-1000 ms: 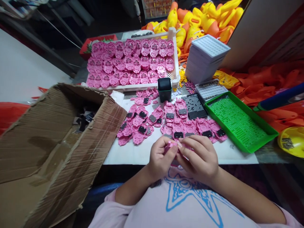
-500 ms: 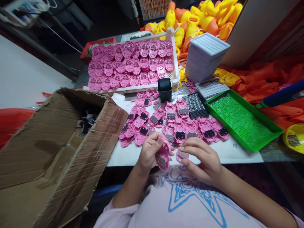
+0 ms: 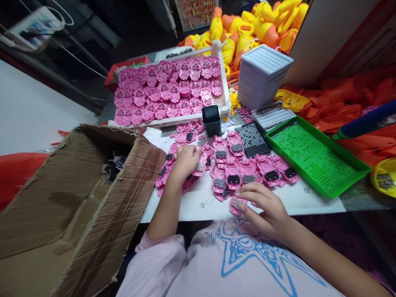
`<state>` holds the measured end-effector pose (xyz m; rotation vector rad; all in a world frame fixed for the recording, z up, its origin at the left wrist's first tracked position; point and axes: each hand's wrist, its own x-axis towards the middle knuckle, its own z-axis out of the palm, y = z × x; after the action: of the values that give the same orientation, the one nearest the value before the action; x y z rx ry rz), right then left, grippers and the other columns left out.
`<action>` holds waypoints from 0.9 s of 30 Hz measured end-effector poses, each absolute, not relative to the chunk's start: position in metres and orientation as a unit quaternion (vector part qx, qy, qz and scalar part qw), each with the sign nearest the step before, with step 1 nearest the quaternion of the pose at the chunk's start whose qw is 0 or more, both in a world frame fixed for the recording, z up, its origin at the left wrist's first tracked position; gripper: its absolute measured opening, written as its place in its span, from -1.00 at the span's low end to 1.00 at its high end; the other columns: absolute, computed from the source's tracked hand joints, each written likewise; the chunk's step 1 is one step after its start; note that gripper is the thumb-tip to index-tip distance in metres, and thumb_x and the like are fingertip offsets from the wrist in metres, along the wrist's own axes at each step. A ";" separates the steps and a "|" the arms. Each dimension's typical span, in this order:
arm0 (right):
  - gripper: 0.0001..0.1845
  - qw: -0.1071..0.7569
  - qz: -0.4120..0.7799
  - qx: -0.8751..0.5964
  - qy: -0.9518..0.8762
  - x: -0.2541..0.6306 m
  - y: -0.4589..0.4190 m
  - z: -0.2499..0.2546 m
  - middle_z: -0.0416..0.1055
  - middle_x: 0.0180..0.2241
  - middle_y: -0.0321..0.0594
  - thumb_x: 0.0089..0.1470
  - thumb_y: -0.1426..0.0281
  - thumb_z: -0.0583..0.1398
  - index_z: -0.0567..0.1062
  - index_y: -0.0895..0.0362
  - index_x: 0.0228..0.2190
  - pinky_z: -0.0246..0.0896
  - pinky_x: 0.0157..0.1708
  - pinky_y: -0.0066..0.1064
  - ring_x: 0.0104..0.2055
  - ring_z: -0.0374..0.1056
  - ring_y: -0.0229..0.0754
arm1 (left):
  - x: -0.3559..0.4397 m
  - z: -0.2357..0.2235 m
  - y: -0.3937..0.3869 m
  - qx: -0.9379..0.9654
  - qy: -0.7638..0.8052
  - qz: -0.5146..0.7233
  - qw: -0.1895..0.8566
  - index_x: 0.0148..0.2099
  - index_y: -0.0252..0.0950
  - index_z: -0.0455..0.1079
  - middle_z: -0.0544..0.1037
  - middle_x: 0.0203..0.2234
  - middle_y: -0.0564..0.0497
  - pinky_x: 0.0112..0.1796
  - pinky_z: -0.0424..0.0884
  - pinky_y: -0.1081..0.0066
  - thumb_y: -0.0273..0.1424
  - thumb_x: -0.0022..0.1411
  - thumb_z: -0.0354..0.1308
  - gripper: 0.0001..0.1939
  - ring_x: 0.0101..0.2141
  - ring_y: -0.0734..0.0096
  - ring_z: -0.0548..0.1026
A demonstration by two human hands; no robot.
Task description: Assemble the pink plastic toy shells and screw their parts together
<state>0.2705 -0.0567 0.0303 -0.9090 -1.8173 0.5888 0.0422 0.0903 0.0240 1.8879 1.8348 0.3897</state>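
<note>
My left hand (image 3: pixel 186 161) reaches over the left cluster of pink plastic casings, its fingers closed around a pink casing (image 3: pixel 201 165) with a grey plate. The hand hides part of that cluster. Close to the table's front edge, my right hand (image 3: pixel 266 208) curls its thumb and fingers about another pink casing (image 3: pixel 235 205), the thumb resting at its grey plate. More pink casings (image 3: pixel 233 167) lie just beyond the right hand, some with black covers and others with grey ones.
A white crate (image 3: pixel 225 88) holds rows of pink parts at the back. A black container (image 3: pixel 211 120) stands before it. Rightward are a black perforated tray (image 3: pixel 252 138), a green tray (image 3: pixel 334 190) and stacked white trays (image 3: pixel 262 78). An open cardboard box (image 3: pixel 136 181) flanks the left side.
My left hand has carried its pink casing from in front of my chest up and left to the left cluster. My right hand has barely moved.
</note>
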 end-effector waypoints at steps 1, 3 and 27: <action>-0.72 0.489 0.241 -0.376 -0.749 0.272 -0.057 0.030 0.46 -0.26 -0.10 0.02 0.54 0.19 0.44 0.14 -0.17 0.41 -0.25 -0.29 -0.22 0.39 -0.19 | 0.045 0.023 0.092 0.693 0.676 0.119 0.219 -0.35 -0.25 0.36 0.49 -0.22 -0.13 0.02 0.09 0.01 -0.18 0.23 -0.03 -0.72 -0.04 -0.01 0.28; -0.73 0.486 0.241 -0.379 -0.750 0.274 -0.057 0.030 0.46 -0.27 -0.11 0.02 0.54 0.19 0.44 0.14 -0.18 0.40 -0.26 -0.30 -0.22 0.39 -0.20 | 0.050 0.021 0.093 0.702 0.682 0.077 0.193 -0.30 -0.25 0.39 0.50 -0.19 -0.17 0.01 0.05 -0.07 -0.15 0.24 -0.05 -0.69 0.00 -0.10 0.24; -0.81 0.486 0.222 -0.383 -0.754 0.276 -0.052 0.030 0.50 -0.38 -0.14 0.04 0.53 0.18 0.48 0.14 -0.25 0.41 -0.34 -0.36 -0.33 0.43 -0.22 | 0.055 0.010 0.092 0.723 0.676 0.093 0.105 -0.21 -0.25 0.45 0.54 -0.22 -0.11 -0.09 0.17 0.17 -0.12 0.23 0.01 -0.66 -0.12 0.08 0.39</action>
<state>0.2755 -0.0515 0.0304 -0.9313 -1.8339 0.5406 0.0552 0.0916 0.0101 2.1316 1.9930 0.2741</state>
